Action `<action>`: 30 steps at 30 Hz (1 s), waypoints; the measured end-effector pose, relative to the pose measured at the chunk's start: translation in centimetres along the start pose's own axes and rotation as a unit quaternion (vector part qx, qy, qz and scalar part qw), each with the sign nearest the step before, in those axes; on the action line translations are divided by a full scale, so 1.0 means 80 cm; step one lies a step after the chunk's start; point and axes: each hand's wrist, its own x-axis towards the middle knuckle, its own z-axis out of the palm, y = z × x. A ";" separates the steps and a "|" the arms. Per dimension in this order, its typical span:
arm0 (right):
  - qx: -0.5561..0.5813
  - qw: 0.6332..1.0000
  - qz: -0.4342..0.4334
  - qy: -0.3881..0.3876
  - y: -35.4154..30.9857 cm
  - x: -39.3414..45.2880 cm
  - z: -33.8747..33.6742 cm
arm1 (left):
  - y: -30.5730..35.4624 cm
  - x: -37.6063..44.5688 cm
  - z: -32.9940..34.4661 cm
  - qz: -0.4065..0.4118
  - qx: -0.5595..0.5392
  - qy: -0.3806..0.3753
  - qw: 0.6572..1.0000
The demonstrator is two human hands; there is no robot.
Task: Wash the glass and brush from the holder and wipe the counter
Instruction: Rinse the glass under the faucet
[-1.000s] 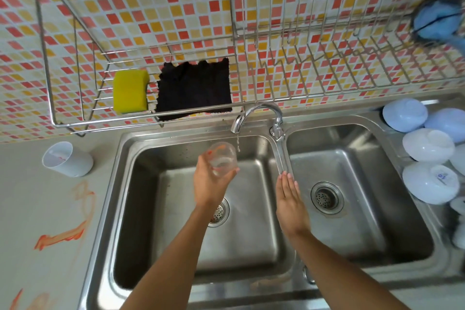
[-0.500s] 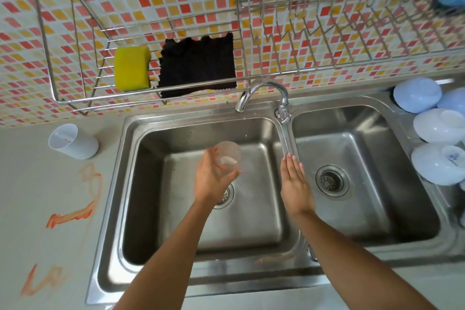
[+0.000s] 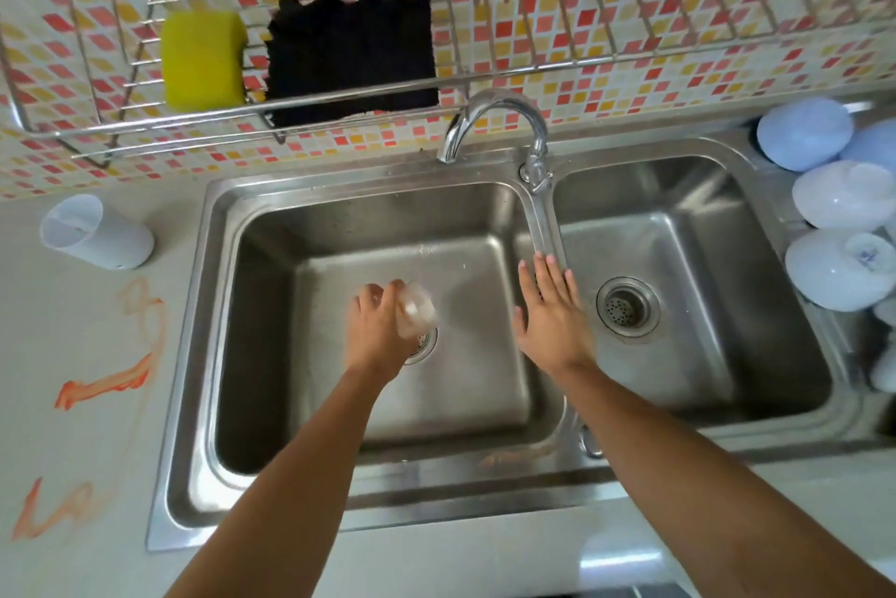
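Along the bottom of the frame, two bare forearms reach up over a steel double sink (image 3: 203, 355) set into a pale desk (image 3: 72, 427). Orange smears (image 3: 104, 381) mark the desk at the left, with more near the lower left corner. Over the left basin, at mid-frame, the left hand (image 3: 376, 330) has its fingers curled round a clear glass (image 3: 416, 310), which is blurred and sits just above the basin's drain (image 3: 424, 345). To its right, the right hand (image 3: 552, 311) is flat with its fingers straight and close together, holding nothing, over the divider between the two basins. The right basin's drain (image 3: 628, 306) lies just right of that hand. At the left edge, a white cup-shaped holder (image 3: 97, 231) stands tilted on the desk; I cannot tell what is inside it. At the right edge, pale blue bowls (image 3: 843, 267) are piled upside down beside the right basin. Farther back, a chrome faucet (image 3: 494, 124) arches over the left basin from the sink's rear rim. Across the top of the frame, a wire rack (image 3: 582, 64) hangs against a mosaic tile wall (image 3: 679, 83), holding a yellow sponge (image 3: 203, 59) and, just beside it, a black cloth (image 3: 351, 56).
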 end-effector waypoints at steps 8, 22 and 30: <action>0.002 1.000 0.006 -0.024 0.001 -0.001 -0.003 | -0.020 -0.011 0.008 0.119 0.295 0.054 0.947; 0.012 1.000 0.006 0.004 0.003 0.001 0.002 | -0.031 -0.016 -0.023 0.212 0.441 0.142 0.860; 0.075 0.995 -0.017 0.066 0.001 -0.003 0.002 | -0.047 -0.051 -0.026 0.013 0.053 0.076 0.996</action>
